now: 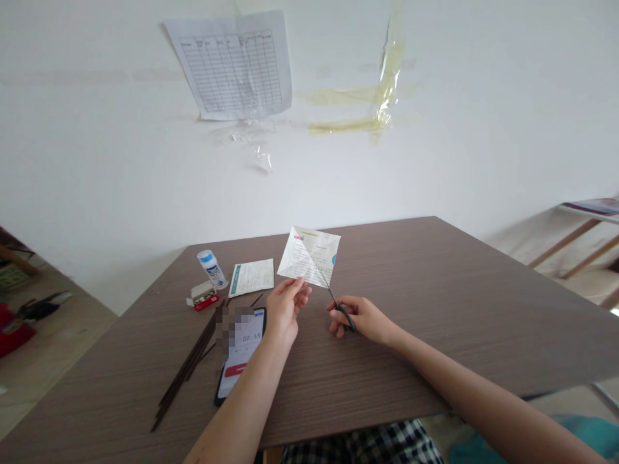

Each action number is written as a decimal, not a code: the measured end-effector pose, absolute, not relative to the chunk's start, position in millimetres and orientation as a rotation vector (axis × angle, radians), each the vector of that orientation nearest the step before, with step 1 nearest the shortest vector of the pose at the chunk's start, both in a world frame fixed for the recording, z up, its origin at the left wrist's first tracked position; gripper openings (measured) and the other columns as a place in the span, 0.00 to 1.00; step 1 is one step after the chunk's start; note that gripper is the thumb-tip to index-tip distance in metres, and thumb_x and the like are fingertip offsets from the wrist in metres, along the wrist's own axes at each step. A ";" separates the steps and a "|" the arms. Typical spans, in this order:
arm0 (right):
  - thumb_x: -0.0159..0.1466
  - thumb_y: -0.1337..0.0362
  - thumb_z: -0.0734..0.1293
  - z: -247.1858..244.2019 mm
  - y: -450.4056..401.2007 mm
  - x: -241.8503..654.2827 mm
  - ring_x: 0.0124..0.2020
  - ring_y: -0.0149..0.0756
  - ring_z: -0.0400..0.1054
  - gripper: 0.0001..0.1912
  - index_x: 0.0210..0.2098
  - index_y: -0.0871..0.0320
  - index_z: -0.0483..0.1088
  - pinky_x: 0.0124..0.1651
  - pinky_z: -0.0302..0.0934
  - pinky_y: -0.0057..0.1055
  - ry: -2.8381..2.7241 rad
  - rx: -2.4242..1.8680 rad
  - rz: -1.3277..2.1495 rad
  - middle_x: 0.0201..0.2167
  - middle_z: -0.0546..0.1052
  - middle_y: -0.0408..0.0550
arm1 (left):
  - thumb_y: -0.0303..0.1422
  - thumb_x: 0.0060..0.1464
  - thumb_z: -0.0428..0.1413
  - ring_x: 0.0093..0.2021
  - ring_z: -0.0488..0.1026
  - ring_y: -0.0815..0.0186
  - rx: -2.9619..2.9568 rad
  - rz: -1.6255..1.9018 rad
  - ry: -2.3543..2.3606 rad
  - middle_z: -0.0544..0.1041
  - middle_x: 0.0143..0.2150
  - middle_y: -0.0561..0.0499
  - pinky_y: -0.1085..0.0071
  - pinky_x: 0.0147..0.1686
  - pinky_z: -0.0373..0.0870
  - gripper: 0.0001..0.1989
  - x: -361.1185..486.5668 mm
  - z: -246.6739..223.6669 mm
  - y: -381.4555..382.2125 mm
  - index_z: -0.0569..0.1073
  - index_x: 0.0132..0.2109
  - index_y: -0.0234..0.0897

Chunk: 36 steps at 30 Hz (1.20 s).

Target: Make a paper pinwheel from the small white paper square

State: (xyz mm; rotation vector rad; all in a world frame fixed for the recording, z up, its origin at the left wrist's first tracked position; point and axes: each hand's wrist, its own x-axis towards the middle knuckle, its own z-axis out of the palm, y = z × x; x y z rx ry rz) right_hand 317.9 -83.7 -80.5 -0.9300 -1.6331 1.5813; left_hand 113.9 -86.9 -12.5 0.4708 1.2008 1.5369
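Over a brown wood-grain tabletop (pixel 435 290), the left hand (pixel 286 308) reaches forward, pinching a creased, printed white paper square (pixel 314 254); the right hand (pixel 360 318) curls around black-handled metal scissors (pixel 346 314).

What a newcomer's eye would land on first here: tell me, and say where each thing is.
First, the printed paper near the centre, held by the left hand, with scissors in the right hand at its lower edge. Next, the sheet with a printed table on the wall, upper left of centre. Then the lit phone on the tabletop, beside the left forearm.
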 end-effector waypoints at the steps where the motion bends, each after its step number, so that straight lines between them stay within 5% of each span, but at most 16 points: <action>1: 0.61 0.26 0.82 -80.5 -83.6 317.9 0.30 0.43 0.82 0.39 0.49 0.54 0.80 0.41 0.74 0.41 -1.630 -0.933 1.587 0.33 0.89 0.49 | 0.20 0.55 0.77 0.29 0.84 0.68 0.481 1.536 1.205 0.87 0.33 0.49 0.77 0.28 0.74 0.13 113.8 -13.3 -86.6 0.82 0.34 0.35; 36: 0.60 0.26 0.82 -80.5 -83.9 317.9 0.29 0.42 0.82 0.39 0.48 0.54 0.82 0.42 0.76 0.41 -1.623 -0.925 1.605 0.33 0.89 0.49 | 0.22 0.51 0.80 0.28 0.83 0.70 0.493 1.545 1.202 0.87 0.33 0.52 0.78 0.28 0.74 0.15 113.7 -12.6 -86.8 0.81 0.34 0.36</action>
